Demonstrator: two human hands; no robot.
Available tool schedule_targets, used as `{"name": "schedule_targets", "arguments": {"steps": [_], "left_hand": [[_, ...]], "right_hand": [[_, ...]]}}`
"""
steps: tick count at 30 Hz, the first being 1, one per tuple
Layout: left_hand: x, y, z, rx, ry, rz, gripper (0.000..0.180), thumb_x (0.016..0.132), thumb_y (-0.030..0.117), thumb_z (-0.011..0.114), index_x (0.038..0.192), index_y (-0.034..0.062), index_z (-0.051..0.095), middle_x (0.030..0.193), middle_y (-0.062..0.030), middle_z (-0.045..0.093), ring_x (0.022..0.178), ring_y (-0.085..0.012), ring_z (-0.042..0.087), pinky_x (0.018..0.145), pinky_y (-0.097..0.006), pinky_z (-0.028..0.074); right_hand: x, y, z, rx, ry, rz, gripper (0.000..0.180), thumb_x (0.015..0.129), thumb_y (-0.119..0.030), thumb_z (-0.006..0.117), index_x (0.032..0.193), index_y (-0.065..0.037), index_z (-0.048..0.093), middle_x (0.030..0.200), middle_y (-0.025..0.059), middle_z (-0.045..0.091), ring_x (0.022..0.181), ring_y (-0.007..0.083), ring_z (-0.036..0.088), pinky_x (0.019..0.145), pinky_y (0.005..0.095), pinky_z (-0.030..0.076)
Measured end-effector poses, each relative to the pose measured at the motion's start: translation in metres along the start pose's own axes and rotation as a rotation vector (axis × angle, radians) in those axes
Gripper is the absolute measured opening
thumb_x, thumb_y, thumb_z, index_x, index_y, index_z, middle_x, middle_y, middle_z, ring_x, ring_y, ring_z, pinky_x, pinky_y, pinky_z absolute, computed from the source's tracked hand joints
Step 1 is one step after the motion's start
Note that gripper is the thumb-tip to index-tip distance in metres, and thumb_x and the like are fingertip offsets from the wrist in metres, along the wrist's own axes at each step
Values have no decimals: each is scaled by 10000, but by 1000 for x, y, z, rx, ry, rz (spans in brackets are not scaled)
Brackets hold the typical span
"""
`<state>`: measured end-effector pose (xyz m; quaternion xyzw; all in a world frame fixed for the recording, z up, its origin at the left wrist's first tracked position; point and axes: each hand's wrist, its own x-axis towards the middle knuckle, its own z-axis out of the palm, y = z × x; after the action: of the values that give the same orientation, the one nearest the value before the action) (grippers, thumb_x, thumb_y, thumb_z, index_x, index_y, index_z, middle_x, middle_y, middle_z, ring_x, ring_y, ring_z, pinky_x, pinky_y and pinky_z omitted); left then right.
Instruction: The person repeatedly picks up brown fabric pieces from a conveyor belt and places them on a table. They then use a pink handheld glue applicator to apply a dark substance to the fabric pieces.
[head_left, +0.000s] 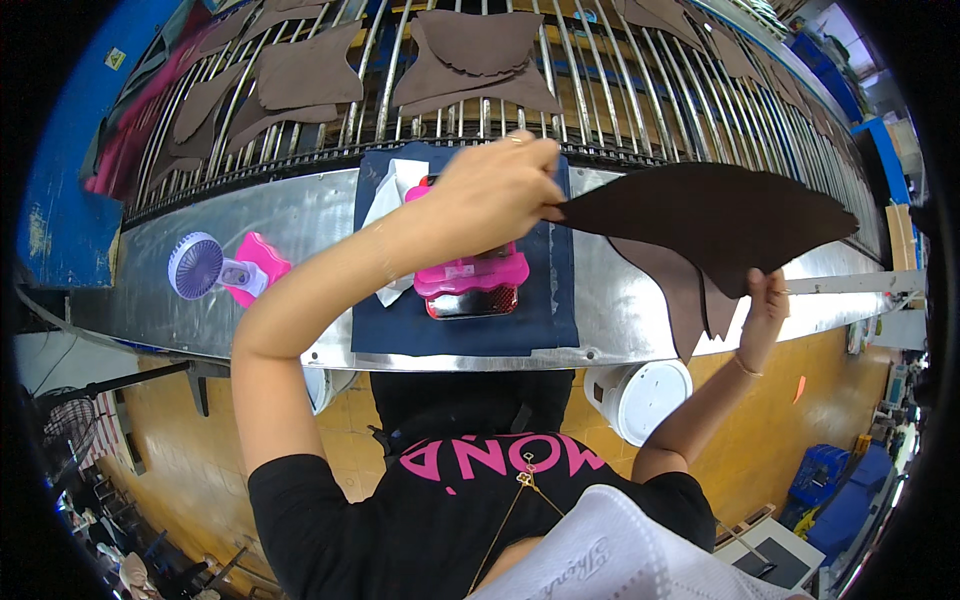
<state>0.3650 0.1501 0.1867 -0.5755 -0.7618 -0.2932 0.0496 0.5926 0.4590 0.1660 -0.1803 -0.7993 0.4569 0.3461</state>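
Observation:
A dark brown flat piece of leather-like material point(720, 215), with curved edges, is stretched above the right part of the metal table. My left hand point(505, 195) pinches its pointed left corner. My right hand point(765, 305) grips its lower edge, thumb and fingers closed on it. Beneath the raised piece, lighter brown cut pieces point(670, 295) lie on the tabletop, their tips hanging over the near edge; the rest of them is hidden. Under my left forearm sits a bright pink holder point(472, 275) with a dark shiny box, partly covered by my arm.
A dark blue cloth point(390, 325) lies on the metal table point(325, 215), with white paper point(398, 195) on it. A purple fan point(196, 265) stands at left. Beyond the table, a rack of metal rods point(380, 85) carries several brown pieces point(310, 70). A white bucket point(650, 400) stands below.

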Motion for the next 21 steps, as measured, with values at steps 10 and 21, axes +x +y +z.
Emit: {"name": "schedule_targets", "arguments": {"steps": [10, 21], "left_hand": [[116, -21, -3, -1096, -119, -402, 251, 854, 207, 650, 869, -32, 576, 603, -79, 586, 503, -139, 623, 422, -235, 449], [85, -260, 65, -1438, 487, -921, 766, 909, -11, 462, 1425, 57, -100, 1151, -225, 461, 799, -320, 661, 574, -341, 577]], "right_hand": [[52, -33, -30, -129, -13, -51, 300, 890, -126, 611, 1172, -61, 531, 794, -25, 489, 713, 63, 428, 660, 194, 377], [-14, 150, -65, -998, 163, 395, 540, 826, -349, 668, 1238, -40, 504, 1099, 209, 544, 974, 318, 541, 877, 417, 427]]}}
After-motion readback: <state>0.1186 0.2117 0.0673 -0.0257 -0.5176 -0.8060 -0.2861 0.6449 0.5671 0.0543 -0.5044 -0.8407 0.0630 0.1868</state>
